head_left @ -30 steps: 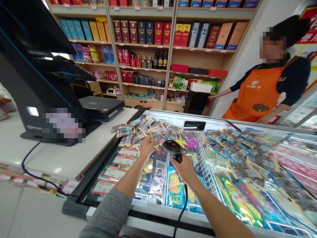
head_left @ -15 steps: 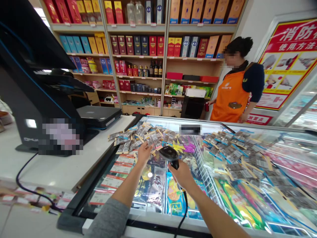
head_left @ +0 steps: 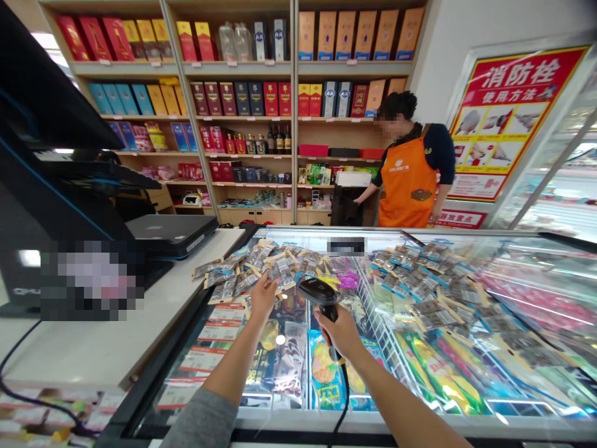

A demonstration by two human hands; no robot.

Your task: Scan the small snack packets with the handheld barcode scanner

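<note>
My right hand (head_left: 344, 331) is wrapped round the grip of a black handheld barcode scanner (head_left: 319, 291), whose cable runs down towards me. The scanner's head points left, over the glass top of a chest freezer (head_left: 295, 314). My left hand (head_left: 263, 295) pinches the near edge of a small clear snack packet (head_left: 282, 269) with dark contents and a printed label. That packet is beside the scanner head, at the front of a loose pile of similar packets (head_left: 224, 287). A second spread of such packets (head_left: 433, 280) lies on the glass to the right.
A black checkout terminal (head_left: 69, 186) stands on the white counter (head_left: 186, 305) at left. Bagged frozen goods (head_left: 326, 373) show through the glass. Behind the freezer, a person in an orange apron (head_left: 405, 186) stands before shelves of boxed bottles (head_left: 242, 99).
The view has swung slightly right. My left hand stays at the packet and my right hand keeps the scanner beside it. The person behind has lowered an arm towards a dark box.
</note>
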